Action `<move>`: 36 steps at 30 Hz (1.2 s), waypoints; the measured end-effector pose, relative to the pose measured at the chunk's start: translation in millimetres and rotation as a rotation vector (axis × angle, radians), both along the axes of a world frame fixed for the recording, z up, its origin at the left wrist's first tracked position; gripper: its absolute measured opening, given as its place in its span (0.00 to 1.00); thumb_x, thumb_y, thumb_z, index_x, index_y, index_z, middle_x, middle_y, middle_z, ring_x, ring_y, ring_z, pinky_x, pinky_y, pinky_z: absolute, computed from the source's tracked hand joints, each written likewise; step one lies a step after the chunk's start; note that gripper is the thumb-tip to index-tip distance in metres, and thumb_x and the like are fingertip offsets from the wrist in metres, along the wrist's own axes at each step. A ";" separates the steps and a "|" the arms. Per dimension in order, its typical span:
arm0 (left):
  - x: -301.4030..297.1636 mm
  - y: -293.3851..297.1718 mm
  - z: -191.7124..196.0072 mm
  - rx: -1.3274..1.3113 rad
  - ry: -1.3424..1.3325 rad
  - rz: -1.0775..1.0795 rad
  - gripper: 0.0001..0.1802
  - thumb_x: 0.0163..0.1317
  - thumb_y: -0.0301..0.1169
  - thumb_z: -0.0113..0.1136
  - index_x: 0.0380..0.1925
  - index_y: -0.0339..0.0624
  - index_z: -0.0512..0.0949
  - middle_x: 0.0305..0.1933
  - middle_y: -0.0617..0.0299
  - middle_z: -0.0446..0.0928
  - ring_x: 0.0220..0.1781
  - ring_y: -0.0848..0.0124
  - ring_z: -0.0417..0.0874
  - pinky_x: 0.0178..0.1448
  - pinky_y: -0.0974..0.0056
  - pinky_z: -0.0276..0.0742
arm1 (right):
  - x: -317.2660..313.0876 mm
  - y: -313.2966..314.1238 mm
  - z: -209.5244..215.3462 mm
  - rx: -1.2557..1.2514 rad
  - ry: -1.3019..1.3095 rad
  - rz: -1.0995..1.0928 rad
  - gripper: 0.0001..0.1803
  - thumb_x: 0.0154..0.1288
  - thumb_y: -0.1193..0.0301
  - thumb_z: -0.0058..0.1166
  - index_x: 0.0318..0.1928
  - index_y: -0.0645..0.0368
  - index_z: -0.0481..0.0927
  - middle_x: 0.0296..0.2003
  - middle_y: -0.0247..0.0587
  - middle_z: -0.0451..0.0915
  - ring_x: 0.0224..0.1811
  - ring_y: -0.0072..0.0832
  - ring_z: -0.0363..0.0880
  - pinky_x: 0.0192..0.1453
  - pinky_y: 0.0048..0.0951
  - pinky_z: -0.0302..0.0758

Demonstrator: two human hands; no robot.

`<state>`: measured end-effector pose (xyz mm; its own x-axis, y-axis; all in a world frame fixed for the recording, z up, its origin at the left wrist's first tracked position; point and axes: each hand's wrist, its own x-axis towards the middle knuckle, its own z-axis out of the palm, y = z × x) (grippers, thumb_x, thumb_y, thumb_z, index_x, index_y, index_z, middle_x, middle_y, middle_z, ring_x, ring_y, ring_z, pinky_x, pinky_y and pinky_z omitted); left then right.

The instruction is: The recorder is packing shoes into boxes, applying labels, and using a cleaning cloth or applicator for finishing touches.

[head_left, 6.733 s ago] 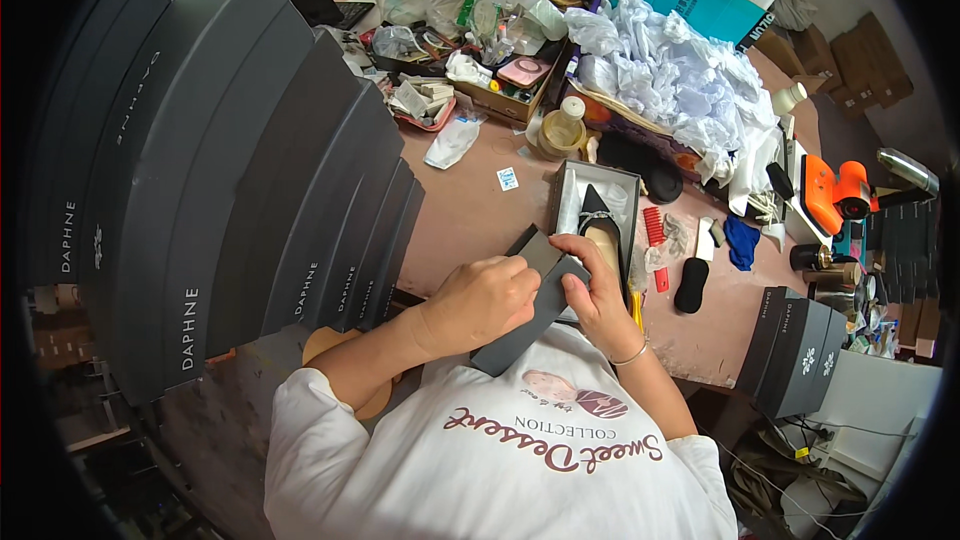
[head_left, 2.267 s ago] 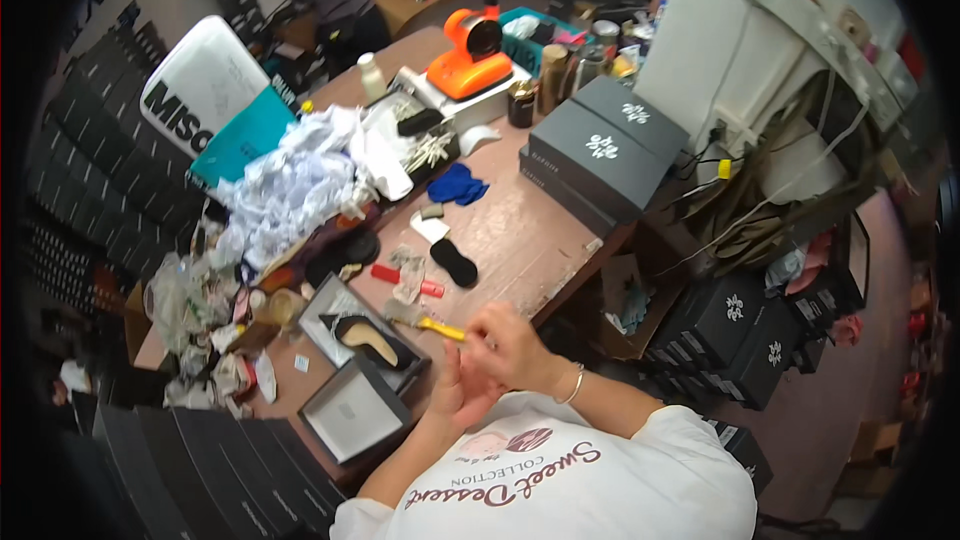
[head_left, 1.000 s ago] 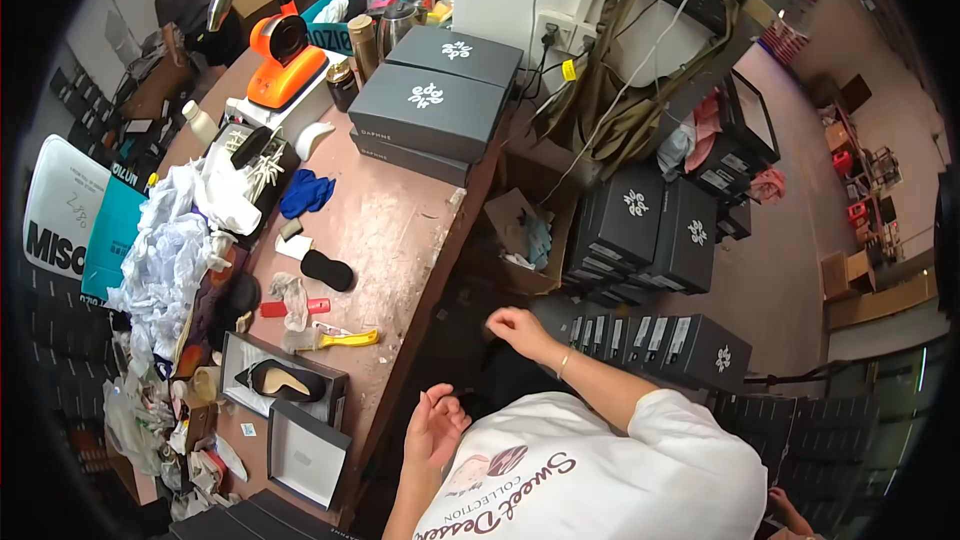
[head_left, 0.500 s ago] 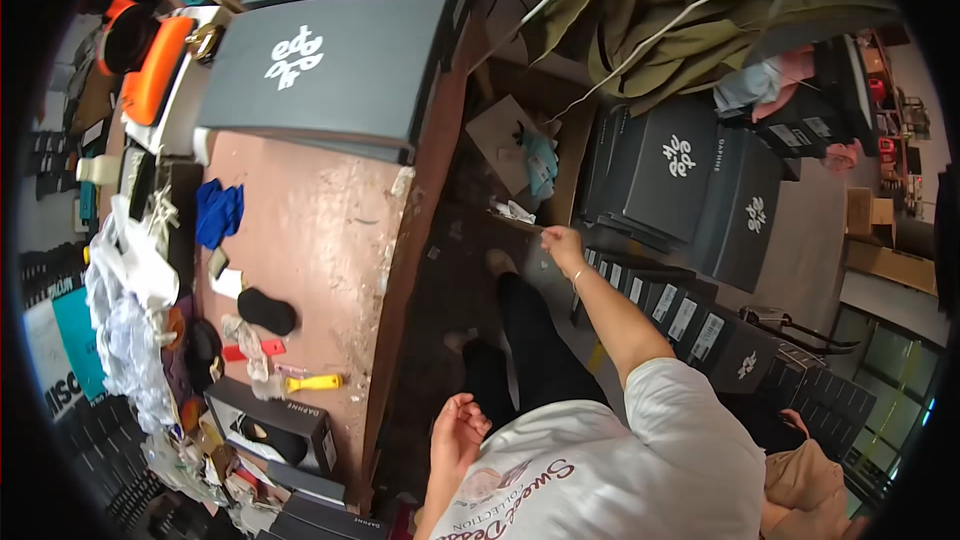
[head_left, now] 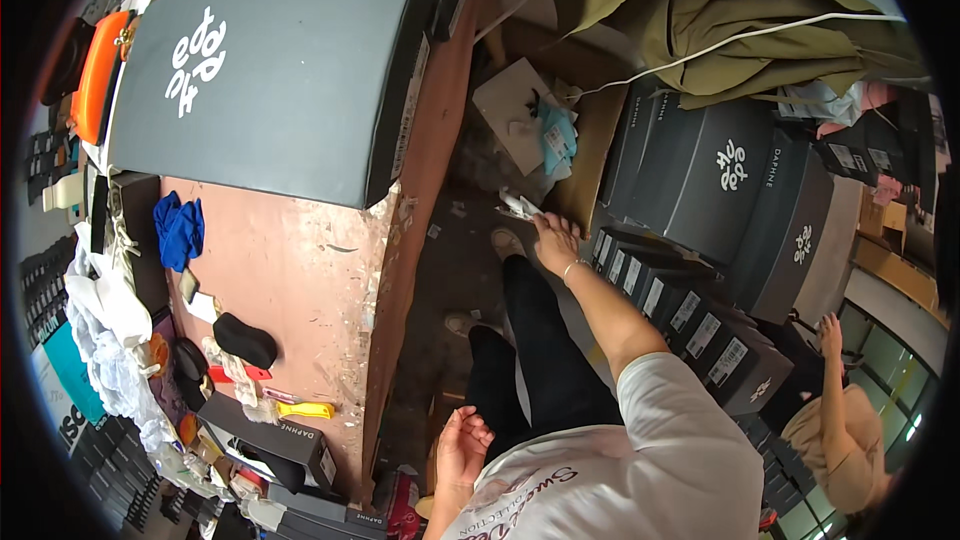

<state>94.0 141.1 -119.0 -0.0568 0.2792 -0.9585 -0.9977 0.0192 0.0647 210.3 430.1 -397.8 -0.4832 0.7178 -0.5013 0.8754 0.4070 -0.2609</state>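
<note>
My right hand [head_left: 556, 243] reaches down at the near edge of an open cardboard box [head_left: 598, 162], fingers spread apart. Just beyond its fingertips is a crumpled white scrap [head_left: 520, 205]; I cannot tell whether they touch. Inside the box lie a flat cardboard piece [head_left: 508, 108] and a light-blue packet [head_left: 558, 138]. My left hand [head_left: 463, 445] is held near my waist, palm up with loosely bent fingers, and nothing shows in it. Beside it stands the worn edge of a pinkish workbench [head_left: 300, 310].
Large dark shoe boxes [head_left: 270, 70] cover the far bench. A blue cloth [head_left: 179, 230], a black pad [head_left: 245, 340] and a yellow-handled brush [head_left: 305, 409] lie nearer. Stacked dark boxes [head_left: 690, 175] stand right, below an olive cloth [head_left: 700, 30]. Another person [head_left: 840, 425] is at far right.
My right hand's fingers have spread from a pinch beside the box. My left hand stays by my waist. The view has shifted, and the other person's arm is now raised.
</note>
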 end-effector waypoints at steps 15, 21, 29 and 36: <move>-6.5 -5.4 -1.1 0.018 0.087 -0.004 0.16 0.68 0.43 0.56 0.41 0.42 0.77 0.31 0.65 0.78 0.29 0.73 0.76 0.38 0.63 0.76 | 26.8 10.1 21.4 -0.276 -0.192 0.072 0.37 0.59 0.66 0.56 0.70 0.42 0.60 0.67 0.39 0.61 0.70 0.42 0.57 0.71 0.56 0.50; -2.2 -14.6 -7.3 -0.002 0.085 0.015 0.15 0.69 0.40 0.54 0.43 0.39 0.77 0.31 0.62 0.79 0.30 0.72 0.78 0.38 0.64 0.76 | 24.4 13.2 11.8 -0.337 -0.237 0.006 0.41 0.56 0.66 0.61 0.70 0.36 0.59 0.64 0.38 0.64 0.70 0.40 0.56 0.71 0.60 0.48; -4.0 -4.5 -5.6 -0.010 0.102 -0.053 0.15 0.69 0.43 0.55 0.42 0.42 0.77 0.31 0.65 0.78 0.29 0.74 0.77 0.38 0.64 0.77 | 44.8 8.1 7.4 -0.193 -0.208 0.017 0.37 0.56 0.67 0.59 0.67 0.40 0.65 0.63 0.38 0.65 0.69 0.39 0.59 0.73 0.60 0.45; -11.1 -5.8 -7.4 -0.014 0.136 -0.040 0.15 0.69 0.43 0.55 0.42 0.43 0.77 0.31 0.65 0.77 0.29 0.74 0.76 0.38 0.64 0.77 | 57.2 12.8 19.2 -0.037 -0.234 0.276 0.24 0.58 0.71 0.52 0.58 0.50 0.77 0.55 0.40 0.74 0.64 0.38 0.65 0.72 0.55 0.51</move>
